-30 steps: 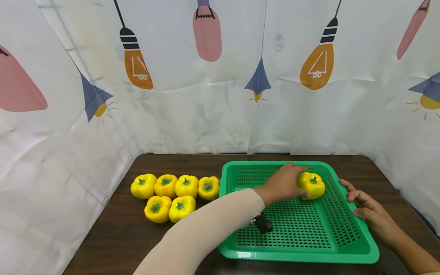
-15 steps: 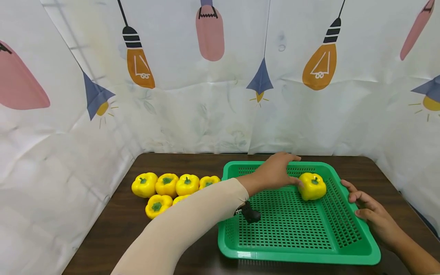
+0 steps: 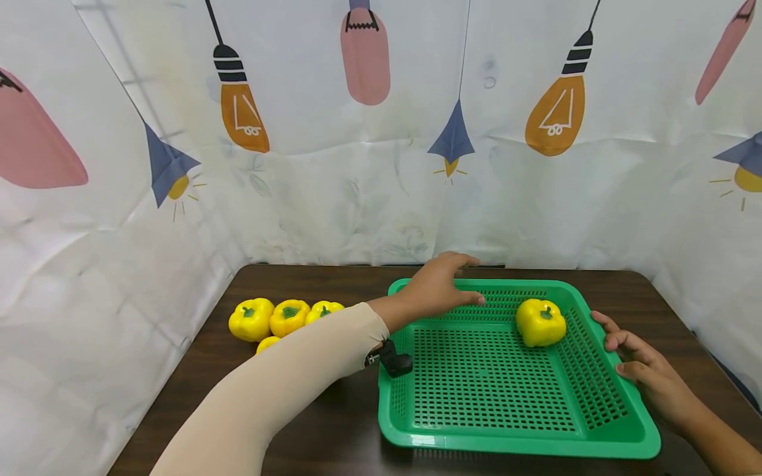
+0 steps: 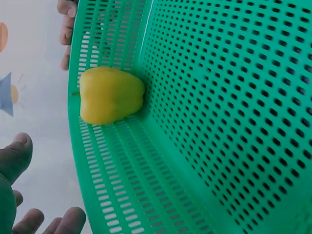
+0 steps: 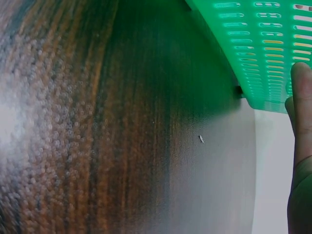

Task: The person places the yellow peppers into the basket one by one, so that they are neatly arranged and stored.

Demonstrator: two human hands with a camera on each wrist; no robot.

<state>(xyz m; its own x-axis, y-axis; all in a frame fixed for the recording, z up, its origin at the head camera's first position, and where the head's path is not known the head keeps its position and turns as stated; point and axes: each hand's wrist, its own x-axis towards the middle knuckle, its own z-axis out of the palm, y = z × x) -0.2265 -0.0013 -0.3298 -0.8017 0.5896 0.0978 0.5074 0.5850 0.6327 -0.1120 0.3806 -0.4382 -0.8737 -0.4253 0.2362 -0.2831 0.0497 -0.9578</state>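
Note:
A yellow bell pepper [image 3: 540, 322] sits in the far right corner of the green basket [image 3: 494, 445]; the left wrist view shows the same pepper [image 4: 111, 95] against the basket's slotted wall. My left hand [image 3: 440, 285] is over the basket's far left part, thumb and fingers spread, holding nothing. At the basket's right rim is my right hand [image 3: 649, 373], its fingers curled on the rim. In the right wrist view a finger of that hand [image 5: 302, 112] lies by the slotted wall.
Several yellow peppers [image 3: 250, 320] stand on the left of the dark wooden table [image 3: 196, 396], some hidden behind my left sleeve. A printed white curtain [image 3: 357, 198] hangs behind the table and along its sides.
My left hand has let go of the pepper in the basket and moved left away from it. The pepper stays in the corner, and my right hand remains on the rim.

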